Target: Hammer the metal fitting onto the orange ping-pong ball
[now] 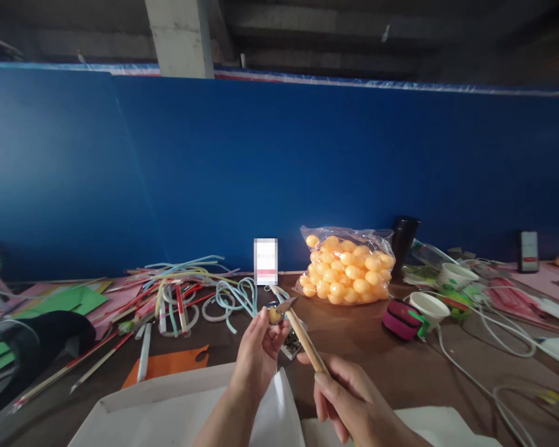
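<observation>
My left hand [258,347] is raised near the middle, its fingers closed around a small round piece [275,315] with a yellow-brown face and dark rim. I cannot make out its exact kind. My right hand [347,394] grips the light wooden handle of a hammer [307,344], which slants up to the left. The hammer's small, dark, pointed head is right by the round piece; whether they touch is unclear. Behind the handle, partly hidden, is a small open box [292,349] of tiny dark metal bits. White paper [168,406] lies under my left forearm.
A clear bag of orange balls [349,270] stands behind my hands. Coloured tubes and sticks [181,298] pile up at left, near orange card [170,363]. To the right are a magenta pouch [402,320], a white cup [428,306] and loose white cables [470,385]. A blue partition [261,167] closes the back.
</observation>
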Available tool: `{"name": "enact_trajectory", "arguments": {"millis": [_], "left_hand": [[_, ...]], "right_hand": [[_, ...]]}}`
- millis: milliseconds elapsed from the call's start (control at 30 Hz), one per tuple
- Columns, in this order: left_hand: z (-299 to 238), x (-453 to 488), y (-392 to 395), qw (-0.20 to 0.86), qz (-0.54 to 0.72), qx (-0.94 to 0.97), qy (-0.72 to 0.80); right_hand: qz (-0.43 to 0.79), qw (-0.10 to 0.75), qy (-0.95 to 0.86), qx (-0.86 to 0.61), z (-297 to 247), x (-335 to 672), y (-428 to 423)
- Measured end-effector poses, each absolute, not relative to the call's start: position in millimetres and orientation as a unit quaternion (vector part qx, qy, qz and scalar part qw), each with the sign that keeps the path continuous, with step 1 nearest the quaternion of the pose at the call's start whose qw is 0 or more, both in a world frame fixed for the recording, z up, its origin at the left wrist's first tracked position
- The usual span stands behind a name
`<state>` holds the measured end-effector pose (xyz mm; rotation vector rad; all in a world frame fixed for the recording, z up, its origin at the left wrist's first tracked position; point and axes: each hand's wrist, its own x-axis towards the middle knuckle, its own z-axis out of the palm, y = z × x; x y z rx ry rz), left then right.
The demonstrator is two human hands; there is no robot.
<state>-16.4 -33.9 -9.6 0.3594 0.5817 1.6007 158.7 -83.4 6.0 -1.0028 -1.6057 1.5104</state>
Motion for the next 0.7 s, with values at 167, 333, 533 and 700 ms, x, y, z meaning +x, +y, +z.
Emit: {"name": "enact_trajectory", "arguments": {"millis": [167,333,533,700], "left_hand": [[-10.2,-16.4,-34.3,0.647,0.702,0.161,0.25],[-10.3,-16.1,-34.8,0.645,0.704,0.165,0.247],[-11.8,-16.2,-34.4,0.647,0.703,0.171,0.242],[-11.2,-16.1,-33.0,0.644,0.704,0.164,0.251]], "right_hand": [[0.589,0.358,-0.619,-0.378,6.1,158.7,-85.1],[0.592,0.344,-0.622,-0.38,4.6,158.0,-85.5],[0.579,0.356,-0.628,-0.379,3.3,158.0,-85.1],[0.58,0.355,-0.628,-0.379,3.0,158.3,-83.6]]}}
